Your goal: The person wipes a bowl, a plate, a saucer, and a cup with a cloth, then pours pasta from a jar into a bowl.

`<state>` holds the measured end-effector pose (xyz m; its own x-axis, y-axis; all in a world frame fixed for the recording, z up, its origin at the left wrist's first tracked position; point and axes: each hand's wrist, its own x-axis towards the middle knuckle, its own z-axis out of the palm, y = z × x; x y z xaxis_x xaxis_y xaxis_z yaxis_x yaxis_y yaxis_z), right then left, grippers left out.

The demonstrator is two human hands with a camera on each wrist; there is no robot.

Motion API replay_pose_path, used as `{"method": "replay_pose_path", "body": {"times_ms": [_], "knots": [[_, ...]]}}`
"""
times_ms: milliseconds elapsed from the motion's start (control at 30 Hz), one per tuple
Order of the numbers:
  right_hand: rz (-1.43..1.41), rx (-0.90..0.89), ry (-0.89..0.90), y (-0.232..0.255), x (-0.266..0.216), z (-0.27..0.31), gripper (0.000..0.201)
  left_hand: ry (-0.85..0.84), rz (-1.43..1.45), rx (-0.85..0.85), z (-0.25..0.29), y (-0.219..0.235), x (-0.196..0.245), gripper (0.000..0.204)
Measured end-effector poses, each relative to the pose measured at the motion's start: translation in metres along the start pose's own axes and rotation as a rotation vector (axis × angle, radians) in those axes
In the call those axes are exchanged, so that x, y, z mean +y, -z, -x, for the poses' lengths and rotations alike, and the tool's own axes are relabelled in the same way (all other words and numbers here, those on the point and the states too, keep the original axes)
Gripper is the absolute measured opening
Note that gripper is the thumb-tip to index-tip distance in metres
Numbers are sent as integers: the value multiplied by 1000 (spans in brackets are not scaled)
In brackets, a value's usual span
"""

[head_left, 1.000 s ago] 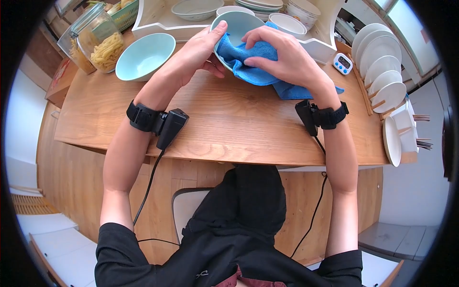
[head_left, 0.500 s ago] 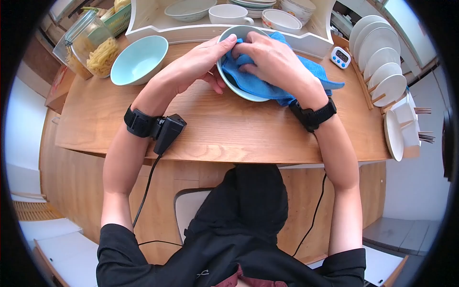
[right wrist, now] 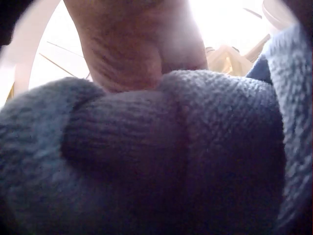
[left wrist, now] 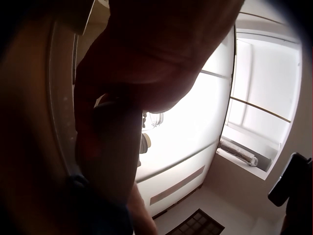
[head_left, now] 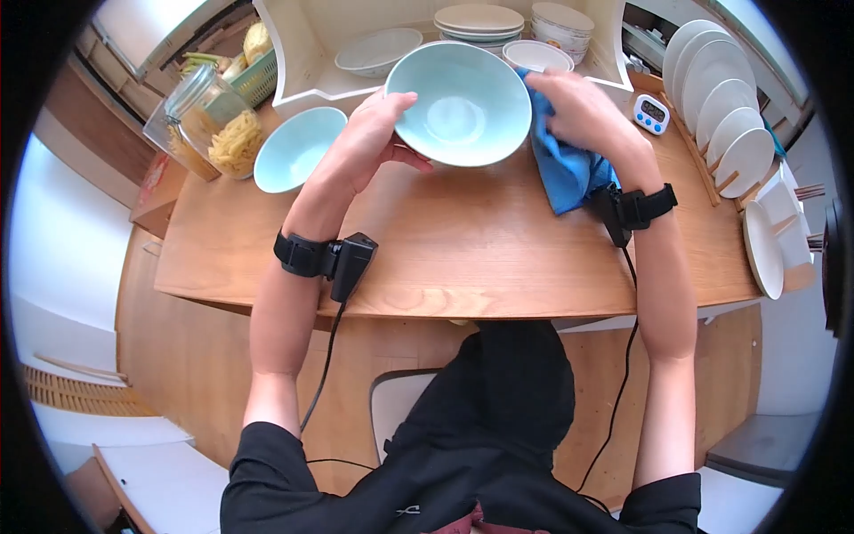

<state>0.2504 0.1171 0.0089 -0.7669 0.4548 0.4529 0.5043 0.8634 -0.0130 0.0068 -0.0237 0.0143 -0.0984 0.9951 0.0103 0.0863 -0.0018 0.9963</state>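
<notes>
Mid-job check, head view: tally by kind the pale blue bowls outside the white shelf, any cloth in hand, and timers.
Pale blue bowls: 2 (held bowl, resting bowl)
Cloth in hand: 1 (blue cloth)
Timers: 1 (white timer)
Total: 4

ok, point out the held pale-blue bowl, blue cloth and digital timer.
Held pale-blue bowl (head_left: 457, 114), head view, inner base.
Blue cloth (head_left: 562, 173), head view, lower folds.
Digital timer (head_left: 653, 109), head view, display.
</notes>
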Motion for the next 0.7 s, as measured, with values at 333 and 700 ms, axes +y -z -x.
{"method": "replay_pose_path", "body": {"times_ms": [333,700], "knots": [[-220,-382,-68,-11,-8,-1,27,-92,5,242,12,62,19,40],[-291,-354,-70,-22,0,1,26,143,-208,434,48,172,7,36]]}}
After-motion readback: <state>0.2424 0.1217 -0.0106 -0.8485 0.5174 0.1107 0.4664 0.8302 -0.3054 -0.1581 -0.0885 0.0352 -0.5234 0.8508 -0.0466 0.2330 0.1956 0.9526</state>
